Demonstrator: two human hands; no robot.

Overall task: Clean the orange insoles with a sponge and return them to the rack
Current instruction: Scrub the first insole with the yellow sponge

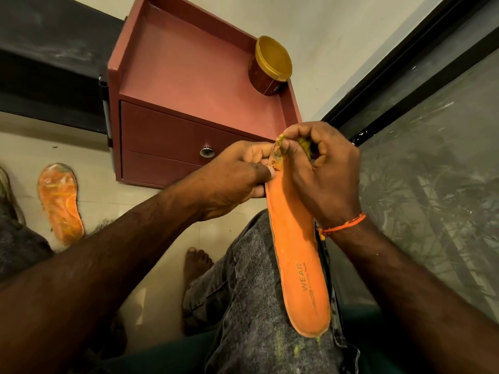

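Right hand point(321, 182) clenched around yellow-green sponge point(303, 144), pressed to far end of orange insole point(297, 255). Left hand point(237, 179) pinches insole's left edge; insole lies along right thigh. Second insole point(60, 202) on floor, far left.

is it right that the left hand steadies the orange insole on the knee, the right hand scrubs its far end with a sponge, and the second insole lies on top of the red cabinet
Not quite. The head view shows the second insole lying on the floor left of the red cabinet; only a gold-lidded jar stands on top. The rest holds: the left hand steadies the orange insole and the right hand scrubs its far end with a sponge.
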